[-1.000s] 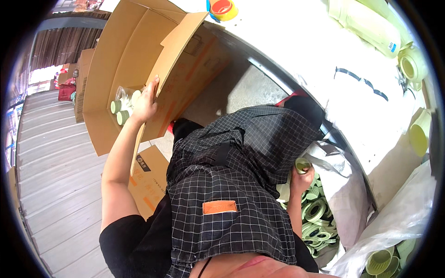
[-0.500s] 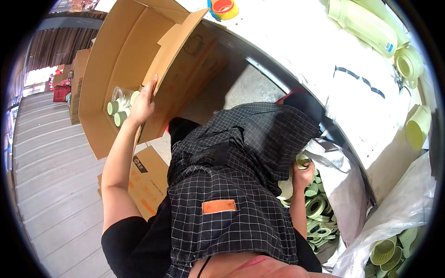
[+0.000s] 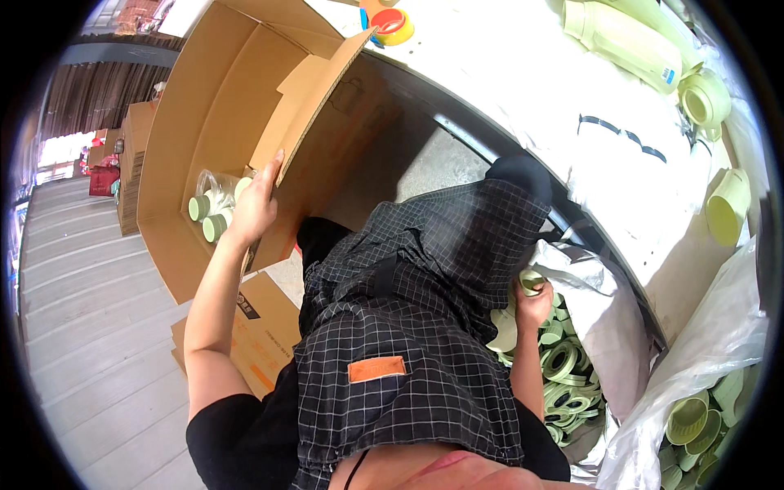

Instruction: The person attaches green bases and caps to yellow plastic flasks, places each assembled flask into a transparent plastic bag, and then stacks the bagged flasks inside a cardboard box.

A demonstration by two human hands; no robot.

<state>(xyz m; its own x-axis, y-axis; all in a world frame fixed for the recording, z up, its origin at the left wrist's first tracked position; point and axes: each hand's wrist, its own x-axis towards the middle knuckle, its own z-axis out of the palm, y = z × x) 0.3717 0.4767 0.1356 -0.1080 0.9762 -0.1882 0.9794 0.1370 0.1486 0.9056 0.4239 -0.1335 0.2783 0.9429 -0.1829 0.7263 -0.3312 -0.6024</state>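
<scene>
My left hand (image 3: 256, 208) is closed on the edge of a large open cardboard box (image 3: 184, 135), thumb over the side panel. Inside the box lie several pale green, round-ended pieces (image 3: 215, 225), with clear plastic film (image 3: 216, 181) around them. On the right, my right hand (image 3: 535, 304) is closed round a pale green ring-shaped part (image 3: 532, 282). It is at the mouth of a whitish sack (image 3: 608, 327), which holds many green rings and round parts (image 3: 563, 363). My fingers partly cover the held ring.
Flattened cardboard (image 3: 265, 331) lies below the box. A white worktable (image 3: 490, 57) runs along the right, carrying a red-and-yellow tape roll (image 3: 394, 26), a pale green bottle-shaped body (image 3: 625, 45) and a green cup (image 3: 728, 208). Clear plastic (image 3: 678, 351) partly covers more green parts at lower right.
The view has shifted slightly. My left hand still grips the box edge, a little lower in the picture with the box. My right hand keeps the green ring-shaped part at the sack.
</scene>
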